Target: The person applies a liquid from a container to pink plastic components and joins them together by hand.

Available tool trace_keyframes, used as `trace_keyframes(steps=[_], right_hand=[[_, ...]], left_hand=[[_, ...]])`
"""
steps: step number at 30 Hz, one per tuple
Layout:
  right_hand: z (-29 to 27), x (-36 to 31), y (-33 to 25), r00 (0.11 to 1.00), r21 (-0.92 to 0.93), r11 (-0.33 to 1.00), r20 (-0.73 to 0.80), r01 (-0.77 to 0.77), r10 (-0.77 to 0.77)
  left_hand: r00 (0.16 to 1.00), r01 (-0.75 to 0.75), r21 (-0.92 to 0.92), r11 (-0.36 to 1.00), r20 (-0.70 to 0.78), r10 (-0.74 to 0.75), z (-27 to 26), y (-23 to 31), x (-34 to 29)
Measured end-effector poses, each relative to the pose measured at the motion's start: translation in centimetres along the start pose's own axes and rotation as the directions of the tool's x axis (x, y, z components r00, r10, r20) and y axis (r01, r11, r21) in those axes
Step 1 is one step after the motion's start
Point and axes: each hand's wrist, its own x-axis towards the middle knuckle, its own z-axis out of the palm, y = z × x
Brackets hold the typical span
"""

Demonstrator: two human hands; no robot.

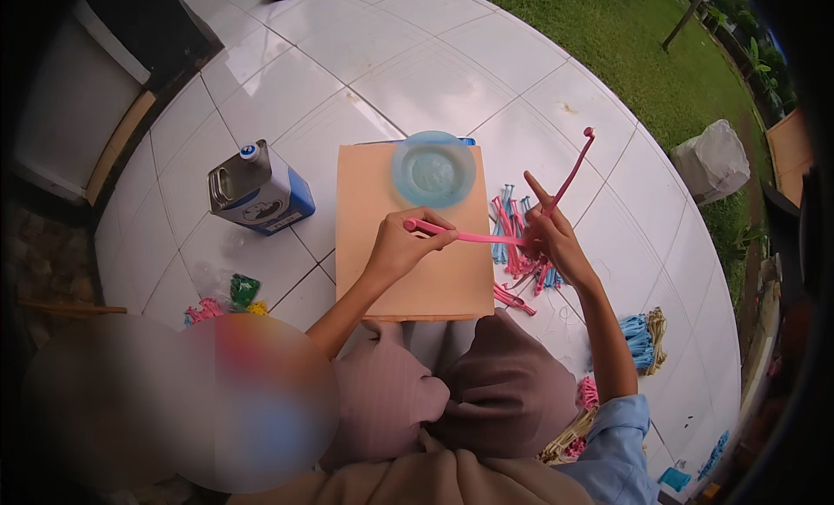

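My left hand [412, 248] is closed on a long, thin pink strip [486, 238] with a rounded, knob-like end, above a tan board. Its other end runs into my right hand [556, 247], whose index finger points up while other fingers are curled. From that hand a darker pink length [571, 175] rises to a small hooked tip. Whether the two lengths are one piece is hidden in my fingers. Beneath and beside my right hand lies a loose pile of pink and blue strips [504, 216].
A translucent blue bowl [433, 170] sits on the far part of the tan board [415, 288]. A rectangular metal can [261, 192] stands to its left. Blue bundles [637, 342] and beige ones [657, 340] lie right, a white bag [712, 162] far right, on the white tiles [391, 62].
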Motion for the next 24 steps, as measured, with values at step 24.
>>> trace_keyframes(steps=[24], right_hand=[[-0.6,1.6,-6.3,0.924,-0.856,0.490,0.309,0.166,0.225]], left_hand=[[0.234,-0.336,0.942,0.019,0.064,0.970,1.1,7.0,-0.5]])
